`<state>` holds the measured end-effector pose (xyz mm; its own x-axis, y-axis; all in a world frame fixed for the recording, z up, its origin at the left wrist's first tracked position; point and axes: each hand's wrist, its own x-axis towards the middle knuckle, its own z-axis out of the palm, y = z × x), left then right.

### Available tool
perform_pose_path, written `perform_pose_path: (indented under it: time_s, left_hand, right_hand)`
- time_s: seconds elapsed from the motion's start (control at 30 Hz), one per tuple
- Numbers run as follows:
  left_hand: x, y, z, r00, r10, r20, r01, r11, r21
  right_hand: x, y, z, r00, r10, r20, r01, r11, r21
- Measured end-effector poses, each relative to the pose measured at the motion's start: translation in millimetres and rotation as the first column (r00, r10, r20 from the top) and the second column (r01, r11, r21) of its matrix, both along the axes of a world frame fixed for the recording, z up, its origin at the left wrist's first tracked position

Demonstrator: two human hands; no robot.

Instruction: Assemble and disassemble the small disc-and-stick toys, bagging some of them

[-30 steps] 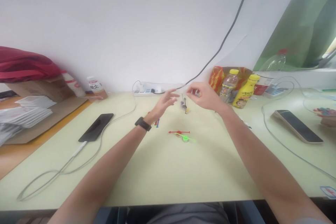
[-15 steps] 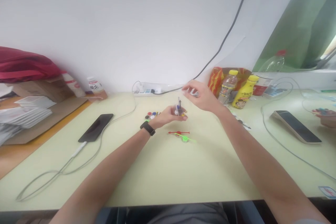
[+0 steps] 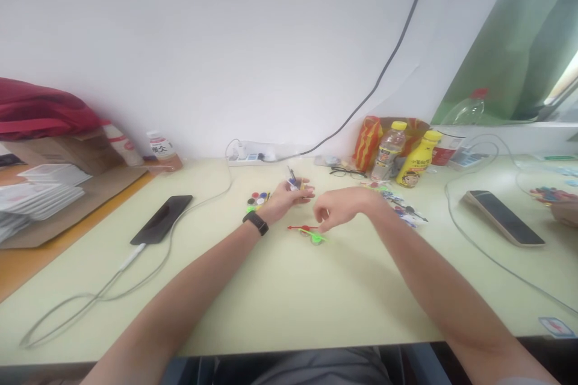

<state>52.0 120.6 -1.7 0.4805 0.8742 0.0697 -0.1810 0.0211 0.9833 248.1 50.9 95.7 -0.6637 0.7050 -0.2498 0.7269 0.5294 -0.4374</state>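
My left hand (image 3: 284, 200), with a black watch (image 3: 256, 222) on its wrist, is closed around small plastic spinner arrows (image 3: 293, 179), dark, blue and white. Just to its right, my right hand (image 3: 338, 207) hangs low with fingers curled downward. Its fingertips are at the right end of a red spinner arrow (image 3: 300, 228) on the table; whether anything is pinched there is hidden. A green spinner arrow (image 3: 315, 237) lies against the red one. Beside my left hand are several coloured discs (image 3: 259, 198).
A pile of mixed spinner parts (image 3: 404, 207) lies right of my right forearm. Behind it stand two yellow-capped bottles (image 3: 413, 162) and glasses (image 3: 347, 172). A phone (image 3: 162, 219) with a charging cable (image 3: 169, 252) lies left; another device (image 3: 503, 216) lies right.
My right hand has come down from above my left hand to the red and green arrows, its fingers now curled. The left hand keeps its hold, its arrows tilted further left.
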Motion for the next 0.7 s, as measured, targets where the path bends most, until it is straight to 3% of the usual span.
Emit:
perform_pose_path:
  time_s: [0.13,0.23,0.47,0.6,0.7]
  left_hand:
    - [1.9,-1.3,-2.7,0.996,0.015,-0.089,-0.007,0.996,0.089]
    - [3.5,-2.9,-7.2,0.986,0.014,-0.165,0.015,0.985,0.173]
    - [7.3,-5.5,-17.2,0.953,0.076,-0.292,0.079,0.872,0.483]
    - [7.1,-9.3,-17.1,0.916,0.174,-0.363,0.07,0.819,0.57]
    - [7.7,-10.3,-18.0,0.898,0.196,-0.394,0.078,0.811,0.58]
  right_hand:
    - [-27.6,3.1,-21.8,0.969,0.013,0.247,-0.001,0.999,-0.048]
    - [-30.7,4.2,-24.8,0.968,0.061,0.243,-0.03,0.991,-0.128]
    - [-7.0,12.9,-7.7,0.981,0.12,0.15,-0.081,0.967,-0.242]
    - [9.9,12.4,8.1,0.986,0.123,0.116,-0.096,0.972,-0.216]
    - [25.3,4.7,24.8,0.988,0.142,0.057,-0.131,0.977,-0.167]
